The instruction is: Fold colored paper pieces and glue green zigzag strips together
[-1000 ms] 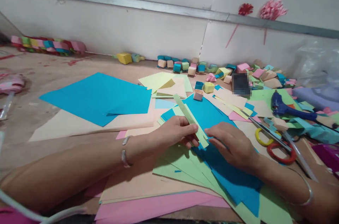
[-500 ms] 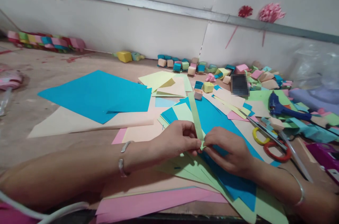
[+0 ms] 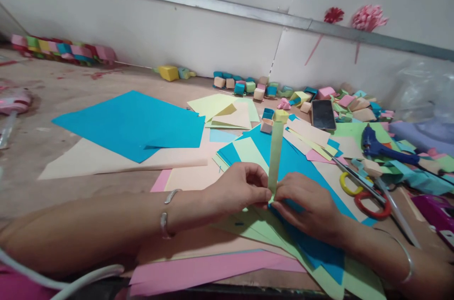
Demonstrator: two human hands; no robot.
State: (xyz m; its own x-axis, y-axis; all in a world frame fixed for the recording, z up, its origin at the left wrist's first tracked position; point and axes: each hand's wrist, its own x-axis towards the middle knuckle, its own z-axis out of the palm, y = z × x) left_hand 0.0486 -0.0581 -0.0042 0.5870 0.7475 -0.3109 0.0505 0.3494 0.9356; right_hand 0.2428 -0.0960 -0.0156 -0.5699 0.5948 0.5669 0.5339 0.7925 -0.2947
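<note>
A narrow light green paper strip (image 3: 275, 158) stands nearly upright between my hands. My left hand (image 3: 241, 189) pinches its lower end between thumb and fingers. From the other side, my right hand (image 3: 305, 200) grips the same lower end, its fingertips close to the left thumb. The bottom of the strip is mostly hidden by my fingers, so its folding there cannot be made out. Under both hands lie blue paper sheets (image 3: 321, 186) and light green sheets (image 3: 248, 226), loosely stacked.
Scissors (image 3: 372, 203) with red and yellow handles lie to the right, near a blue glue gun (image 3: 386, 151). A phone (image 3: 323, 115) rests behind. Small paper boxes (image 3: 244, 86) line the wall. A large blue sheet (image 3: 135, 125) is at left, pink paper (image 3: 213, 269) in front.
The green strip has swung from leaning left to nearly upright, its top now tilting slightly right. Both hands stay at about the same place, still pinching its lower end.
</note>
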